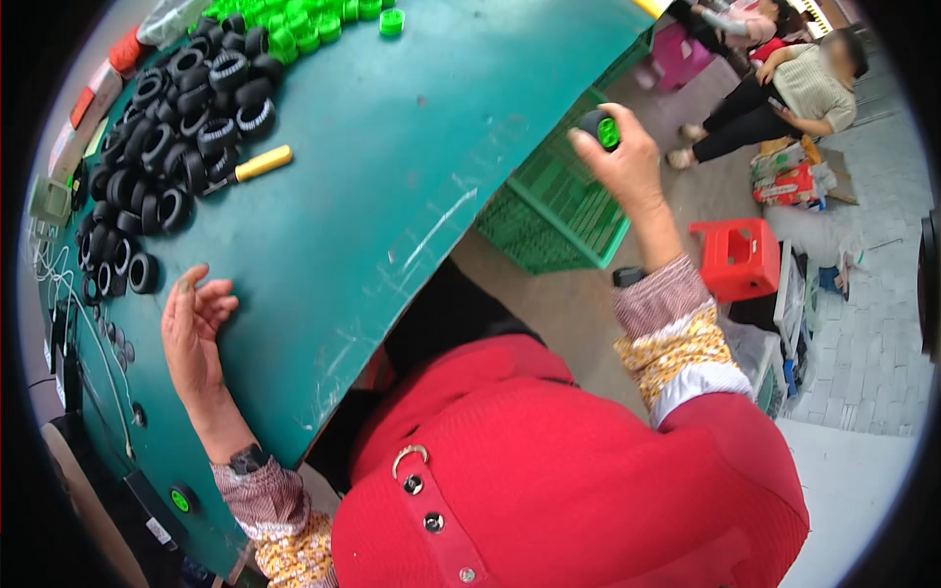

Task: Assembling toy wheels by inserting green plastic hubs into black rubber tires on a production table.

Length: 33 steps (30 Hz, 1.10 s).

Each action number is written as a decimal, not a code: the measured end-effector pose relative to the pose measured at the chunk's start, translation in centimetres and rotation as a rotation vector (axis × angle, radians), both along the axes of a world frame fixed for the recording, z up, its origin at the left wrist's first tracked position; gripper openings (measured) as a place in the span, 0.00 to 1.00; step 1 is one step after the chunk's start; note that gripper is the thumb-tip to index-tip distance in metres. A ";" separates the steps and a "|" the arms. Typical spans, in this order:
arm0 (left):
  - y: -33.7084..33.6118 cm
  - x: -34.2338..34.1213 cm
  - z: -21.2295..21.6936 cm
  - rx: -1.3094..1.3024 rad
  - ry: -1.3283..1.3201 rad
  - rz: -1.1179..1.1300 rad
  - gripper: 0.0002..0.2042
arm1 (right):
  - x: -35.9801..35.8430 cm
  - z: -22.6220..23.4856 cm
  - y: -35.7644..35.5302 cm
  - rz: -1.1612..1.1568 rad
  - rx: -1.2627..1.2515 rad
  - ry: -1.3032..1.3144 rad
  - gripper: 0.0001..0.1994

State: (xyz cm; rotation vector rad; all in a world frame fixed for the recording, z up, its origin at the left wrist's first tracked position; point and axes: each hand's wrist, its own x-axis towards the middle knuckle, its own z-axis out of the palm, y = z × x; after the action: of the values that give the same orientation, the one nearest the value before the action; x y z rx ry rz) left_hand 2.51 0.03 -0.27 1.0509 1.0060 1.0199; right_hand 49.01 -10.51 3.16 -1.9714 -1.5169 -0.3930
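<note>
Upper right: my right hand (632, 169) — grip closed on a green-hubbed black wheel (601, 129), out past the green surface (372, 196) | Left: my left hand (196, 333), grip loosely open, fingers half-curled | Upper left: black tyres (194, 169) heaped, yellow-handled tool (265, 162) beside them

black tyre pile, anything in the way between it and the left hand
Nothing visible: green tabletop shows between the left hand and the black tyre pile. The yellow-handled tool lies at the pile's right edge.
</note>
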 end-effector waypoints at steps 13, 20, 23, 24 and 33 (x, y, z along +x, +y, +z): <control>-0.4 -1.7 0.2 0.000 -0.031 0.058 0.16 | 6.1 -4.6 3.1 -0.083 -0.429 0.263 0.19; -0.4 -1.4 -0.8 -0.070 -0.013 0.011 0.12 | -12.1 2.8 14.9 0.701 -0.169 0.292 0.13; -1.0 -1.8 -1.1 -0.057 0.002 0.033 0.13 | -21.5 1.9 19.0 0.967 -0.244 0.335 0.11; -0.8 -1.7 -1.1 -0.046 -0.003 0.052 0.13 | -24.3 1.5 19.4 1.052 -0.302 0.441 0.10; -0.1 -1.4 0.3 -0.007 0.102 0.030 0.13 | -32.4 -3.4 17.9 1.267 -0.501 0.522 0.06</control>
State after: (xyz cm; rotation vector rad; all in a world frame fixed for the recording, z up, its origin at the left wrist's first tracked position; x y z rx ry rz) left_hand 1.11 -0.08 0.01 1.0942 1.1101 0.9941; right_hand 16.58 7.44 -0.28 -0.8821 -2.1966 1.0064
